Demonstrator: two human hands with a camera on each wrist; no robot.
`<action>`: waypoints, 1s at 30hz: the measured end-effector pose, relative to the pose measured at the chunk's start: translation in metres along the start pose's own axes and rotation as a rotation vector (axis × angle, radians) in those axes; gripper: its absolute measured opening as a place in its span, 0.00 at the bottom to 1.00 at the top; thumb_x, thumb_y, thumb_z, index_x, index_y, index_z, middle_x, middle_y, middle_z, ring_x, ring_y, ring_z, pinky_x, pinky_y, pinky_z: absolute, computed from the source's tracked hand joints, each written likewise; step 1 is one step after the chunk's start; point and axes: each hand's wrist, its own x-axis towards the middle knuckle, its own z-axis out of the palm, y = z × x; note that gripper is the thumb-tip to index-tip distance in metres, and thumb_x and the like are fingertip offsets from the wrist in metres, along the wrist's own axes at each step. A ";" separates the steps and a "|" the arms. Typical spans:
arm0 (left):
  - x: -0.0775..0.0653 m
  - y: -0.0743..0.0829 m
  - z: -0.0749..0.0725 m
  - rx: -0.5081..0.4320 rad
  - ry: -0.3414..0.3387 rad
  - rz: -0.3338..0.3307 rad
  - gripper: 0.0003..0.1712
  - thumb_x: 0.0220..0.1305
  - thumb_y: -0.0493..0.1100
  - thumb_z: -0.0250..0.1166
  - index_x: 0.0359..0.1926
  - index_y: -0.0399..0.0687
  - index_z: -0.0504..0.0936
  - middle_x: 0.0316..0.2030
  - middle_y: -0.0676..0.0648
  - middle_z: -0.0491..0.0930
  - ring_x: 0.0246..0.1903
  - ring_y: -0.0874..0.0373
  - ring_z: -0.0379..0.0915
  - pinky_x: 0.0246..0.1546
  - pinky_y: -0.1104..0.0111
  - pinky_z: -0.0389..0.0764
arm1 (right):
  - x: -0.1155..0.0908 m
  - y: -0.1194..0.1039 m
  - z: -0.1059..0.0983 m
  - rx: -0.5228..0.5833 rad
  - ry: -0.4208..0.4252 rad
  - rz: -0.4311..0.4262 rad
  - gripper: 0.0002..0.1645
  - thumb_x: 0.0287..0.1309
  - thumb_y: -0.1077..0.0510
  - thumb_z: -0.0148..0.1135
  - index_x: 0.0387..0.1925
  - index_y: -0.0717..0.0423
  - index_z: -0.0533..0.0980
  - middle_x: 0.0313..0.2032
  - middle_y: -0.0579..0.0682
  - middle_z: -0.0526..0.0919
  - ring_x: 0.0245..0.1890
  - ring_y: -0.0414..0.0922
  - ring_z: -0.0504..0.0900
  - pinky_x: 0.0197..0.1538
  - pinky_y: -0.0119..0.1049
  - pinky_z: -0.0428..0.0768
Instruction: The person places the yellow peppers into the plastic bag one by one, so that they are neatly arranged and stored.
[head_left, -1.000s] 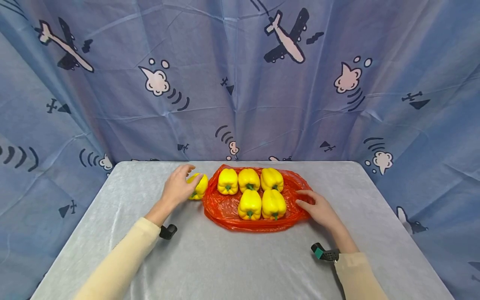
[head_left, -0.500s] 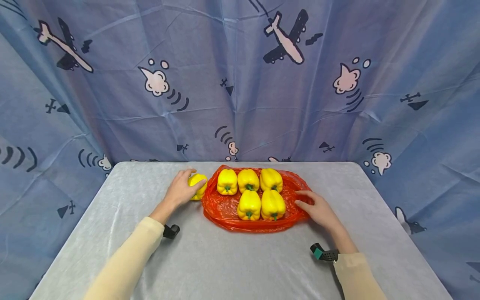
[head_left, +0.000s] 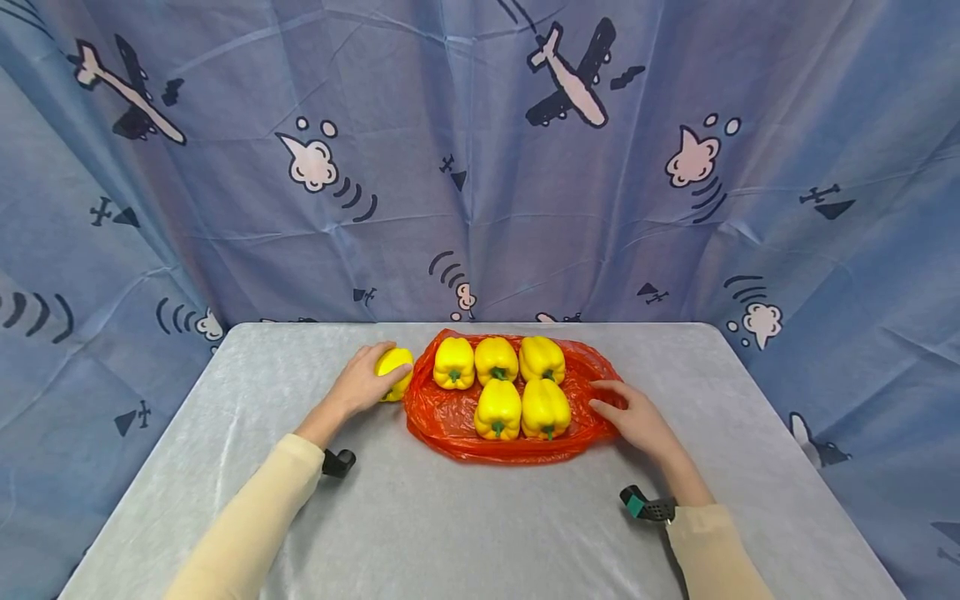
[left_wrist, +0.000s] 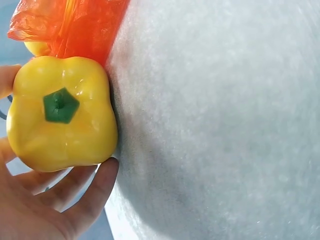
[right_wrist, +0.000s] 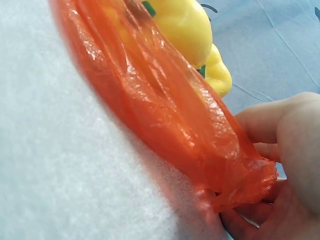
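Observation:
A yellow bell pepper (head_left: 392, 359) with a green stem stands on the table, just left of the red plastic bag (head_left: 450, 423). My left hand (head_left: 358, 387) grips it, thumb on one side and fingers round the other, as the left wrist view shows. Several more yellow bell peppers (head_left: 497, 408) sit in two rows on the spread bag, three behind and fewer in front. At the bag's right end, my right hand (head_left: 643, 421) holds its crumpled edge. Thumb and fingers lie on either side of the plastic in the right wrist view, partly hidden behind it.
A grey-white cloth covers the table (head_left: 465, 525). Behind it and at both sides hangs a blue curtain (head_left: 420, 167) printed with planes. Both wrists carry a black strap device, such as the right wrist strap (head_left: 654, 508).
My left hand has moved slightly right and closed round the pepper at the left. The right hand and the peppers on the bag stay where they were.

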 end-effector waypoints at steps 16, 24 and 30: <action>-0.004 0.003 -0.010 -0.018 0.079 0.010 0.40 0.68 0.64 0.61 0.72 0.45 0.69 0.63 0.35 0.73 0.57 0.40 0.72 0.56 0.46 0.74 | 0.001 0.000 0.000 0.002 0.004 -0.014 0.28 0.71 0.51 0.61 0.65 0.61 0.73 0.67 0.68 0.70 0.69 0.67 0.63 0.70 0.69 0.57; -0.009 0.011 -0.016 -0.019 0.094 0.014 0.41 0.69 0.65 0.60 0.72 0.45 0.68 0.66 0.35 0.71 0.60 0.39 0.70 0.58 0.44 0.72 | 0.000 0.000 -0.001 0.004 0.003 -0.011 0.28 0.71 0.50 0.61 0.66 0.61 0.73 0.67 0.68 0.69 0.69 0.67 0.63 0.70 0.69 0.56; -0.013 0.019 -0.021 -0.016 0.108 0.024 0.41 0.69 0.65 0.60 0.72 0.46 0.68 0.66 0.36 0.71 0.59 0.40 0.71 0.57 0.44 0.72 | 0.000 0.000 -0.001 -0.002 -0.002 -0.007 0.28 0.71 0.50 0.61 0.66 0.60 0.73 0.67 0.68 0.69 0.69 0.67 0.63 0.70 0.69 0.57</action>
